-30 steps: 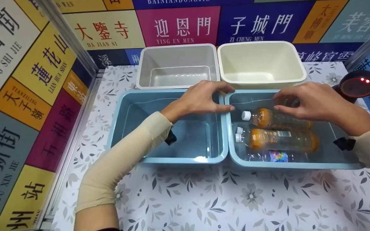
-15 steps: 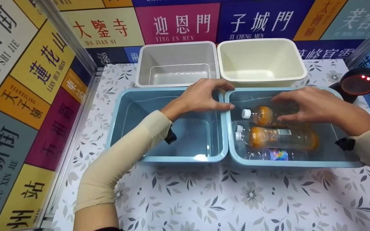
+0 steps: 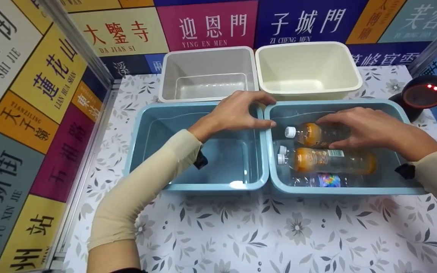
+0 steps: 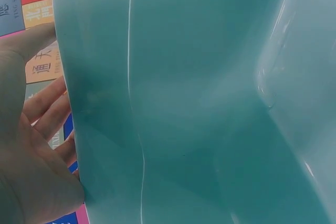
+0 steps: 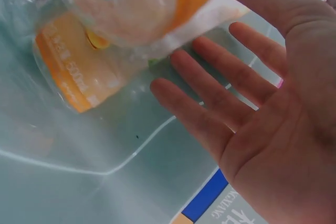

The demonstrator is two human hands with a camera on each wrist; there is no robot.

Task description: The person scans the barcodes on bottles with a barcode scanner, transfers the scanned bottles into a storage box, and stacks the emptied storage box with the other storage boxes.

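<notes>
My left hand point(image 3: 237, 112) rests at the near-touching rims of the two blue bins, thumb and fingers spread apart; in the left wrist view its fingers sit along the edge of the left blue bin point(image 4: 173, 103). Inside the right blue bin point(image 3: 347, 190), my right hand point(image 3: 370, 127) reaches down over an orange-labelled plastic bottle point(image 3: 309, 133) with a white cap. Its thumb and fingers straddle the bottle. The right wrist view shows those fingers point(image 5: 202, 90) mostly straight beside the bottles. Another orange-banded bottle point(image 3: 343, 161) and one with a colourful label point(image 3: 329, 180) lie nearer the front.
Behind the blue bins stand a grey bin point(image 3: 211, 60) and a cream bin point(image 3: 309, 68). A black scanner-like device with red lights point(image 3: 425, 93) stands at the right. Patterned cloth point(image 3: 241, 235) covers the table, with sign-covered walls point(image 3: 211, 24) behind and at the sides.
My right hand has lowered into the right bin and come down around the back orange-labelled bottle. The left hand has stayed at the rims. The head view has shifted slightly.
</notes>
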